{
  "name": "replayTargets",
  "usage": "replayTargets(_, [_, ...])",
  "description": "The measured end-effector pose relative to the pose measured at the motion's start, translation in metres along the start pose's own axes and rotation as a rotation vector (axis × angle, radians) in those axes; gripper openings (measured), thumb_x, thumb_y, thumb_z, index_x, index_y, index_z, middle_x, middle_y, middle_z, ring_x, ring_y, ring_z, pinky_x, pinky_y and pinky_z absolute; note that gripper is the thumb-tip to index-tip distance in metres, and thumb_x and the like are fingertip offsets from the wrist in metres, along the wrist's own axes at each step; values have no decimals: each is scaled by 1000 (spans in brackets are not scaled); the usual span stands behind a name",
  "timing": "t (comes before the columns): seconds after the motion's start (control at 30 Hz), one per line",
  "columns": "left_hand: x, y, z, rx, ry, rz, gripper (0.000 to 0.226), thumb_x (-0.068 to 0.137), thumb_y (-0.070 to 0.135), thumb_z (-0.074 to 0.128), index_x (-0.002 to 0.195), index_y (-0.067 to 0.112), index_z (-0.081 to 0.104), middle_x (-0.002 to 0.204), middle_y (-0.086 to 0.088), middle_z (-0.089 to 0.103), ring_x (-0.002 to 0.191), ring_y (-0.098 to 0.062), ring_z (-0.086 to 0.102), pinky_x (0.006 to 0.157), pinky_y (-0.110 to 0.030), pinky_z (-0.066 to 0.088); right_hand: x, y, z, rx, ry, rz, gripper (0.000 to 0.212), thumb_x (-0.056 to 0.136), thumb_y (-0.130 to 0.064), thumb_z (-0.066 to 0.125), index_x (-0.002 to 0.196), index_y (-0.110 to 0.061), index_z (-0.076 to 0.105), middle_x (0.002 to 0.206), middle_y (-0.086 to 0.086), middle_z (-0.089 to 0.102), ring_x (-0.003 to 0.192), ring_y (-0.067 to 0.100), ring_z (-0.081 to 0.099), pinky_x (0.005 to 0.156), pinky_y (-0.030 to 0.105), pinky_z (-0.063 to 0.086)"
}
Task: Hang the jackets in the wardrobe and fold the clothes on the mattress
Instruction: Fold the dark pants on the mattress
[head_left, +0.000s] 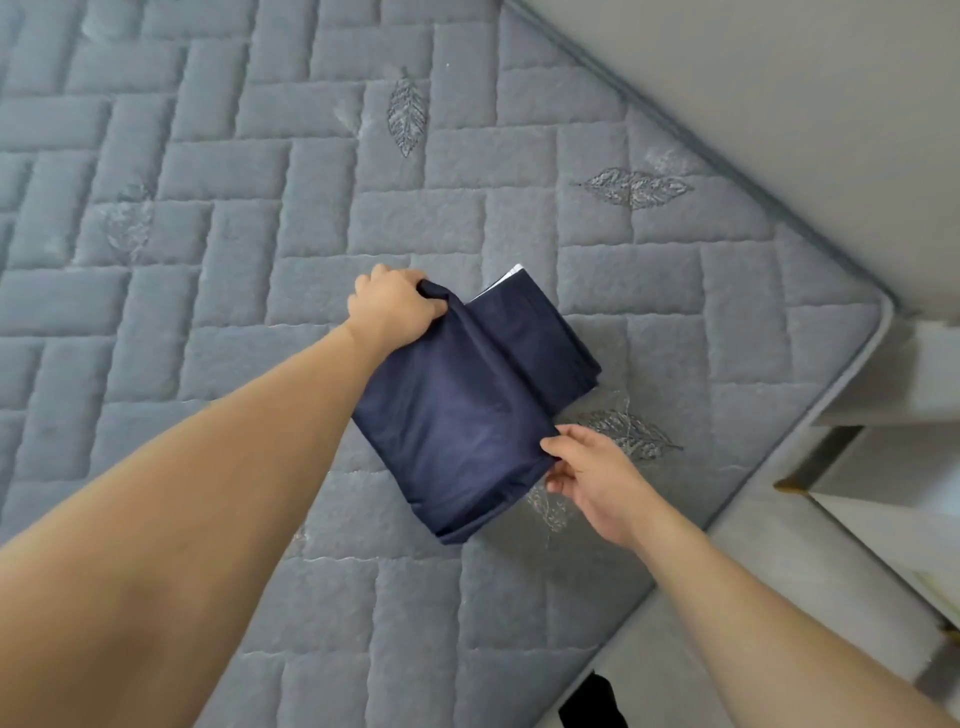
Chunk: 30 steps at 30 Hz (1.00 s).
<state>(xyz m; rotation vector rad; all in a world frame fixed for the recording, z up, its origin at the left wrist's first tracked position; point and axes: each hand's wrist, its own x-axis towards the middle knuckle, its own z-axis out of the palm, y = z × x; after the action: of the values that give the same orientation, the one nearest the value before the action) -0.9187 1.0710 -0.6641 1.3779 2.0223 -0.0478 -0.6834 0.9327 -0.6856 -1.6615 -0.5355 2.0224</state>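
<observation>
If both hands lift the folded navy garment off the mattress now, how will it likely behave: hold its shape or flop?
The garment probably flops: it drapes limply from the left hand. It seems light, since the right hand only pinches its edge. Its layers may slide apart.

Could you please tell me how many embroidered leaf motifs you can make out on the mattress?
6 clear ones: upper centre, upper right, faint at left, faint beside the upper-right one, beside the right hand, below the navy garment. More may be hidden.
</observation>
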Motion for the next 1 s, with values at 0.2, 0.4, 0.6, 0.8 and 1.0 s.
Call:
replayTargets(0.2, [40,32,31,-325,-109,70,14,96,28,60,102,15,63,99,2,66,97,-20,62,77,-29,47,31,-21,-44,-66,76,-25,18,93,0,55,91,-15,65,85,3,64,65,11,53,57,24,43])
replayTargets(0.4, [69,53,62,-383,-50,72,17,96,28,59,108,17,62,99,3,66,97,-19,63,89,-32,50,50,-22,-54,-299,57,-282,50,86,9,56,118,-29,51,113,-2,63,95,4,62,78,19,49])
replayTargets(0.6, [79,53,72,-304,-12,77,22,96,35,56,109,17,60,104,1,67,98,-22,63,95,-45,50,55,-30,-52,-268,164,-428,35,86,-2,64,93,-35,56,90,-9,64,81,6,59,73,22,50])
replayTargets(0.8, [80,57,70,-302,16,97,19,98,33,54,111,19,58,105,1,66,99,-23,62,94,-44,50,55,-28,-69,-748,504,-622,20,90,-4,52,94,-23,57,77,-16,55,68,9,51,62,26,38])
replayTargets(1.0, [85,64,71,-337,-35,87,19,98,28,56,114,19,60,107,3,66,102,-21,62,96,-41,50,54,-34,-83,-773,246,-683,25,81,4,58,88,-19,54,86,-9,54,74,15,51,64,25,44])
